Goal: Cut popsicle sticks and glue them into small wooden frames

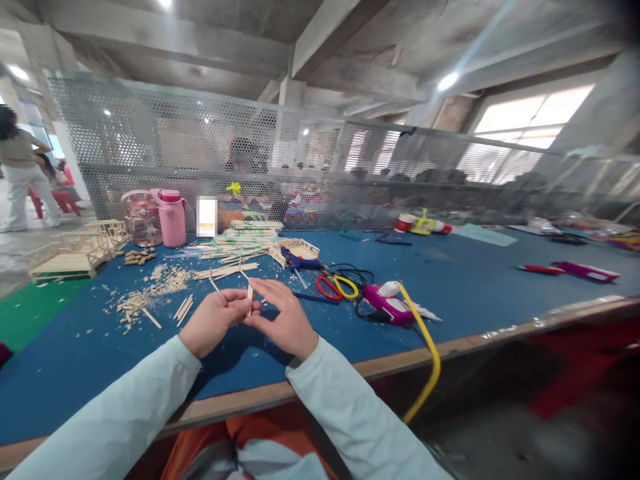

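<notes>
Over the blue tabletop, my left hand and my right hand meet, fingertips pinched around short pale wooden sticks. Thin stick ends also poke up above the fingers; how they join is hidden by my hands. Just beyond lie several longer wooden sticks, with a bundle of sticks in green-marked wrap behind them. A small wooden stick frame sits past my right hand, a blue glue gun against it. Left of my left hand are a few cut sticks and a heap of wood scraps.
Red-and-yellow scissors and a purple power strip with a yellow cable lie to the right. At left stand stick-built models, peanuts, a pink flask and a clear jug. Perforated metal panels rise behind.
</notes>
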A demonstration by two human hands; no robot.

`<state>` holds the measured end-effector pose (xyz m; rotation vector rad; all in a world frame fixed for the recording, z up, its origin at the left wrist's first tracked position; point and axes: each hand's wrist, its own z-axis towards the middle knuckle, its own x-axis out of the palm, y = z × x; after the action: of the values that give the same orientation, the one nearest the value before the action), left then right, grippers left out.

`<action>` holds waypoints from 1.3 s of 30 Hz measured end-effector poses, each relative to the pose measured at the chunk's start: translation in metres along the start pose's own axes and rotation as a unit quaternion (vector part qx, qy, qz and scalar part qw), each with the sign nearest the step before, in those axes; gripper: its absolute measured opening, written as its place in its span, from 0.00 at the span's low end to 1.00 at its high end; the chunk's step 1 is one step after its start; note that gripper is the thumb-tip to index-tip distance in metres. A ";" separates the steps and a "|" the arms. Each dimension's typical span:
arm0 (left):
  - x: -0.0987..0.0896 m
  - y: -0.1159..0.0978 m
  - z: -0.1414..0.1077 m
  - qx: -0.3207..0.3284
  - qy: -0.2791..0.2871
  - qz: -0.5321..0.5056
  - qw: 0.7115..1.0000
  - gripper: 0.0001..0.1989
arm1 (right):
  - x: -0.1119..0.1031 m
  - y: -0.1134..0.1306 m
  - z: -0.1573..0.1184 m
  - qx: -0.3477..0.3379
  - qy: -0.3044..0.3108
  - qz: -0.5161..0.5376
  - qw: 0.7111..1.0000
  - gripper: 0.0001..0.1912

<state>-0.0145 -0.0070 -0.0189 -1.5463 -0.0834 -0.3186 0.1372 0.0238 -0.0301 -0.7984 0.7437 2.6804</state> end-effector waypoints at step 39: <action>0.003 0.000 -0.002 0.000 0.000 -0.017 1.000 0.23 | 0.002 0.000 -0.005 -0.011 -0.030 0.006 0.999 0.21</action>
<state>-0.0123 -0.0091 -0.0180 -1.5459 -0.1090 -0.3448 0.1374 0.0215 -0.0349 -0.7180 0.7081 2.7151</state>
